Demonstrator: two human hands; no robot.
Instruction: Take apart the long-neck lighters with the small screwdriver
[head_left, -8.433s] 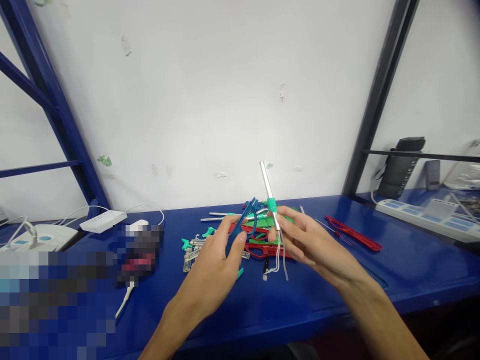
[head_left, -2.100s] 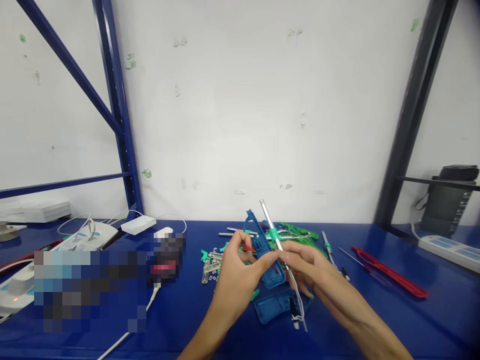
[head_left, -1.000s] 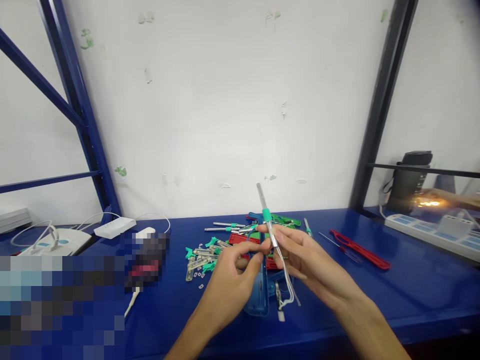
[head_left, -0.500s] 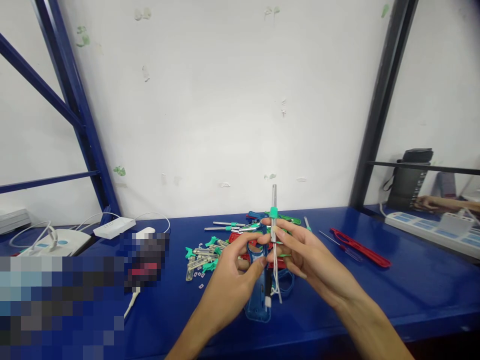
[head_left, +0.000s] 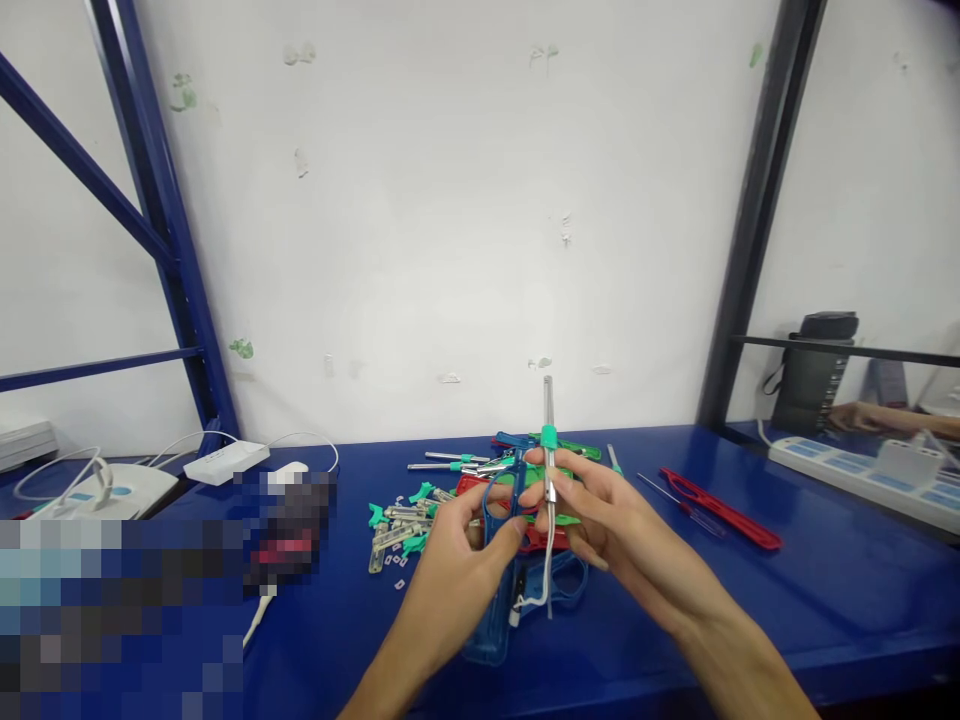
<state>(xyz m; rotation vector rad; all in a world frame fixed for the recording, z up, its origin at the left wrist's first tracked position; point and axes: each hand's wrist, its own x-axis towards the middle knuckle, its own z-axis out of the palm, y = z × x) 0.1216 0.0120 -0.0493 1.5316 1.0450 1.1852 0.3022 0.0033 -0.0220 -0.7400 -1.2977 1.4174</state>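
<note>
My left hand (head_left: 466, 555) grips a blue plastic handle shell (head_left: 491, 630) with a finger loop, its long end pointing down toward me. Between the fingers of my right hand (head_left: 611, 500) stands a slim metal tube (head_left: 549, 405), upright, with a green collar (head_left: 550, 437). White wires (head_left: 550, 540) trail from the tube's lower end. A small black part with a white tip (head_left: 516, 598) hangs at the wires' end, close beside the shell. Fingertips of both hands nearly meet; some of the grip is hidden.
Behind my hands lie several green-ended clear pieces (head_left: 397, 535), more metal tubes (head_left: 450, 457) and coloured shells. At right are a screwdriver (head_left: 679, 495) and a red shell (head_left: 720, 508). A power strip (head_left: 862, 470) is farther right; a white box (head_left: 226, 462) lies left.
The blue shell and the black part have swung slightly left and down, the black part now apart from the tube's line. My right hand still holds the tube upright.
</note>
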